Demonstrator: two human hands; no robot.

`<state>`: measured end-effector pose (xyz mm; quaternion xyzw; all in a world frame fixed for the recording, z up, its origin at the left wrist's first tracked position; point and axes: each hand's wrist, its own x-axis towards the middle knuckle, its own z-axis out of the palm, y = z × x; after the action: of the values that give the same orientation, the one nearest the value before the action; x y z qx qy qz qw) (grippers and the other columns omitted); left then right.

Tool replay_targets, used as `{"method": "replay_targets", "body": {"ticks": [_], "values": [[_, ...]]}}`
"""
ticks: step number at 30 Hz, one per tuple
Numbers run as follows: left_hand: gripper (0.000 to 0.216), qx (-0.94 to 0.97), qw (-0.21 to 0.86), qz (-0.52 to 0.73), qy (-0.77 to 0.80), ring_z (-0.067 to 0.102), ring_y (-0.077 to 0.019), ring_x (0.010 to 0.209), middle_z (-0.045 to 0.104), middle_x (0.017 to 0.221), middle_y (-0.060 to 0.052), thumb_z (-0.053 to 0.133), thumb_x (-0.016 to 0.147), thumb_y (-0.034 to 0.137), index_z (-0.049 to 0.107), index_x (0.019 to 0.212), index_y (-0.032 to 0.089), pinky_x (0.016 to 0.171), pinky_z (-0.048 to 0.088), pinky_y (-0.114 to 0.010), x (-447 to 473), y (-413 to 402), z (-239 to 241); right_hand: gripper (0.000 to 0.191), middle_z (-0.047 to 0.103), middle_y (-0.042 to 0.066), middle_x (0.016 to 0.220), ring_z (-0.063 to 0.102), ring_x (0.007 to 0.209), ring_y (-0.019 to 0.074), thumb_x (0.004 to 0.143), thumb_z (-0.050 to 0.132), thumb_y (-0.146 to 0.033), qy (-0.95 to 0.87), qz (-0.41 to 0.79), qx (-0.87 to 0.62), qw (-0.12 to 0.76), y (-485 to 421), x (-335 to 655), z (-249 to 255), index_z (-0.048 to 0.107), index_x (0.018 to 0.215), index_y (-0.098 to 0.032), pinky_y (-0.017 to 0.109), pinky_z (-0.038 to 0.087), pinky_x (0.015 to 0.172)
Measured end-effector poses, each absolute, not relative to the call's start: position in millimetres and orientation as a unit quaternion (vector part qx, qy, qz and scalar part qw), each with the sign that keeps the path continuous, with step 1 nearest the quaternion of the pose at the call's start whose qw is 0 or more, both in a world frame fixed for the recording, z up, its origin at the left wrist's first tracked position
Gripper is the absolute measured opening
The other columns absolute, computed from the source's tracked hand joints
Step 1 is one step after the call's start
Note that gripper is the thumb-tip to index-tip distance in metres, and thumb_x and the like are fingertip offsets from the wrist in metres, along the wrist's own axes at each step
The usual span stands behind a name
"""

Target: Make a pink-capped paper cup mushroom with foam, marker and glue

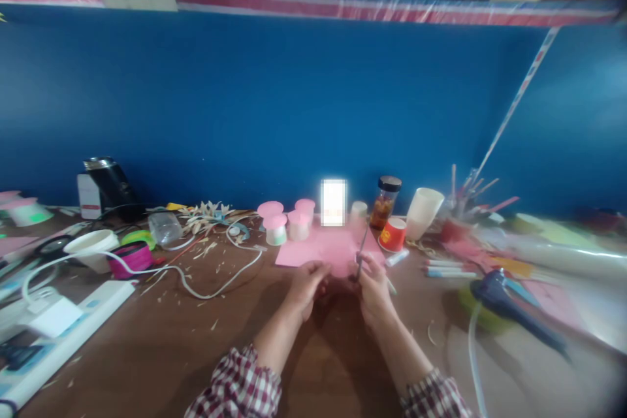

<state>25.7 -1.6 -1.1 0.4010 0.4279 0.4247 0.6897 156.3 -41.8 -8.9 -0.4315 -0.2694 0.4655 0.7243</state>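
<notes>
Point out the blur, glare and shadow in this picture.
Head view: the glue gun is smeared toward the right side; head view: the white rectangle glares, blocky-edged; head view: pink paper between left hand and right hand looks blurred; head view: shadow darkens the table below both hands.

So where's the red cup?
In the head view, the red cup is right of centre, beyond the right hand, in front of the black-lidded jar, left of the tall white cup.

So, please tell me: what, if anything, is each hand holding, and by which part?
The left hand pinches pink paper by its left edge; the right hand grips what look like scissors by the handle end.
</notes>
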Motion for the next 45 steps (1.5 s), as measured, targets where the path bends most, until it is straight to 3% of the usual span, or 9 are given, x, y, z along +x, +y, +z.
{"method": "replay_targets", "body": {"ticks": [7, 14, 19, 31, 38, 45], "values": [[0.036, 0.408, 0.678, 0.432, 0.433, 0.045, -0.0066, 0.049, 0.052, 0.054, 0.004, 0.077, 0.056, 0.042, 0.057, 0.065, 0.014, 0.044, 0.030, -0.017, 27, -2, -3, 0.052, 0.061, -0.005, 0.065, 0.051, 0.049, 0.0074, 0.062, 0.082, -0.037, -0.279, 0.458, -0.437, 0.722, -44, 151, -4, 0.056, 0.103, -0.020, 0.018, 0.038, 0.047], [0.034, 0.494, 0.581, 0.470, 0.444, 0.040, -0.0074, 0.043, 0.045, 0.046, 0.005, 0.072, 0.062, 0.042, 0.050, 0.055, 0.017, 0.043, 0.030, -0.020, 26, -1, -8, 0.055, 0.064, -0.004, 0.066, 0.053, 0.050, 0.0088, 0.059, 0.080, -0.038, -0.290, 0.412, -0.481, 0.717, -44, 148, -1, 0.054, 0.103, -0.019, 0.019, 0.040, 0.047], [0.032, 0.476, 0.631, 0.441, 0.426, 0.045, -0.0083, 0.049, 0.052, 0.055, 0.003, 0.074, 0.060, 0.042, 0.059, 0.067, 0.015, 0.045, 0.032, -0.019, 27, -3, -6, 0.054, 0.062, -0.004, 0.062, 0.053, 0.048, 0.0095, 0.060, 0.078, -0.039, -0.271, 0.395, -0.495, 0.725, -43, 151, -3, 0.055, 0.104, -0.018, 0.019, 0.039, 0.045], [0.031, 0.477, 0.609, 0.465, 0.430, 0.046, -0.0090, 0.050, 0.053, 0.055, 0.003, 0.074, 0.062, 0.042, 0.060, 0.066, 0.014, 0.048, 0.033, -0.021, 28, -2, -11, 0.049, 0.062, -0.004, 0.063, 0.055, 0.053, 0.0100, 0.064, 0.076, -0.036, -0.306, 0.404, -0.478, 0.717, -44, 146, -4, 0.054, 0.105, -0.019, 0.020, 0.042, 0.050], [0.031, 0.447, 0.613, 0.491, 0.429, 0.045, -0.0079, 0.048, 0.051, 0.051, 0.004, 0.074, 0.060, 0.041, 0.058, 0.063, 0.015, 0.046, 0.033, -0.019, 26, 0, -8, 0.051, 0.061, -0.004, 0.063, 0.055, 0.055, 0.0103, 0.063, 0.078, -0.043, -0.301, 0.424, -0.481, 0.706, -45, 147, -3, 0.058, 0.102, -0.017, 0.021, 0.042, 0.053], [0.025, 0.315, 0.629, 0.549, 0.452, 0.044, -0.0044, 0.044, 0.055, 0.052, 0.003, 0.077, 0.054, 0.029, 0.060, 0.065, 0.014, 0.043, 0.029, -0.017, 4, 20, 10, 0.050, 0.054, -0.004, 0.056, 0.046, 0.048, 0.0084, 0.061, 0.078, -0.051, -0.367, 0.489, -0.515, 0.600, -56, 139, 5, 0.066, 0.095, -0.016, 0.017, 0.026, 0.040]]}}
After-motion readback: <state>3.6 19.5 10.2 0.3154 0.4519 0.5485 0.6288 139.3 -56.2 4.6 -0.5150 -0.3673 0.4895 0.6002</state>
